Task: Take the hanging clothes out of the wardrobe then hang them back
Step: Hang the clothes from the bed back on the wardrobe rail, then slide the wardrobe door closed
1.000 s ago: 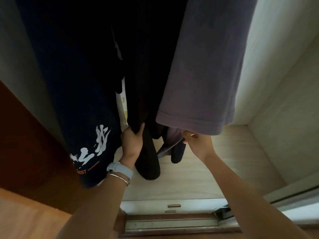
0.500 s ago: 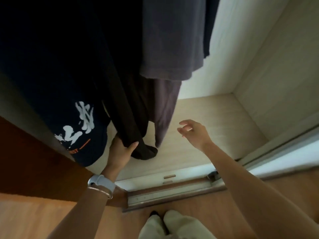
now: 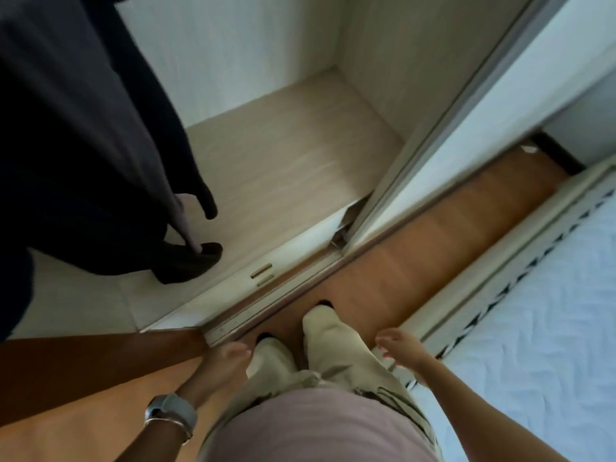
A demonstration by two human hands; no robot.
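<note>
Currently: dark hanging clothes (image 3: 83, 145) inside the wardrobe (image 3: 286, 161), at its left side, hems near its floor. Left hand (image 3: 224, 363) outside the wardrobe, in front of its sill, fingers loosely extended, holding nothing. Right hand (image 3: 401, 353) likewise outside, fingers spread, empty. Both hands well apart from the clothes. Grey watch (image 3: 171, 413) on left wrist.

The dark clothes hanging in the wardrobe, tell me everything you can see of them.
The dark clothes hang at the upper left inside the wardrobe: soft fabric, one dark grey, the rest black or navy, with a paler mauve strip between the folds. Their tops and hangers are out of frame. The longest ends drop close to the wardrobe floor; whether they touch it is unclear. Neither the left hand nor the right hand touches them.
</note>
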